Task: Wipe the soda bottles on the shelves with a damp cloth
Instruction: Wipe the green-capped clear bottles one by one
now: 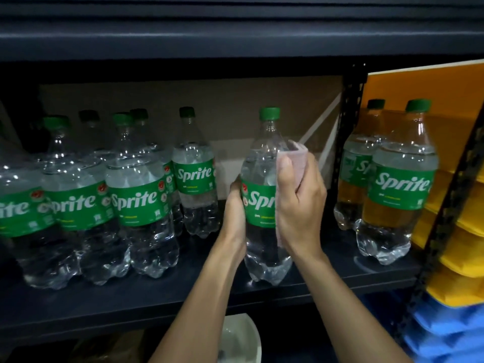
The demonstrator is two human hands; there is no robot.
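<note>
Currently: one Sprite bottle (259,179) is in work, upright at the front edge of the shelf (183,292), right of the middle, in the gap between the left cluster of bottles (138,203) and the pair by the right edge (398,187). I cannot tell whether its base rests on the shelf or is lifted a little.

Grip, left hand (234,218): wrapped round the bottle's left side at label height, with the fingers going behind it and out of sight.

Grip, right hand (301,205): closed on a folded pink cloth (297,157), thumb on top, pressing it against the bottle's right flank from the shoulder down past the label.

Handling, judged:
- It is filled to the shoulder with clear liquid, so likely heavy for one hand.
- The walls are probably thin plastic, stiff while the cap is sealed.
- The smooth surface and film label will turn slick under a damp cloth.
- The best hold looks to be the label band, where the body is straight. The neck is narrow and gives poor leverage.
- The lobed base could tip near the edge, so the steadying hand should stay on while wiping.
</note>
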